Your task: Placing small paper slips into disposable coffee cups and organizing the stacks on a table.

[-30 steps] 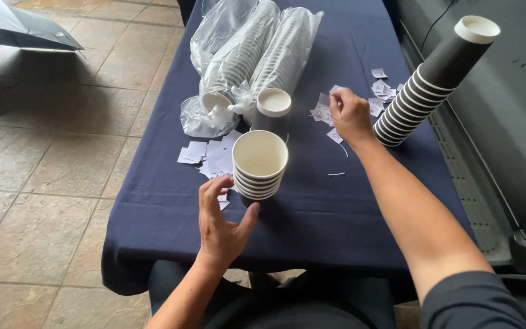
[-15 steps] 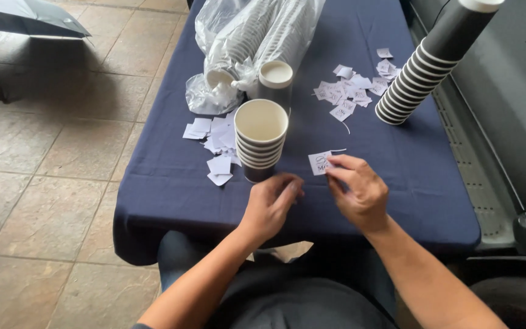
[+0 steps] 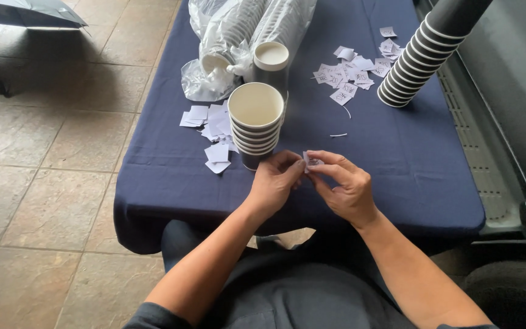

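While pinched together at the fingertips, left hand and right hand gripping one small paper slip beside stacked paper cups, apparently for peeling.

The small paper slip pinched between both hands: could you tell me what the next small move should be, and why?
Probably peel or separate the slip with the fingertips. Both the left hand and the right hand pinch it just in front of the short stack of cups. A move toward the top cup looks likely afterwards, though I cannot tell whether the slip has a backing.
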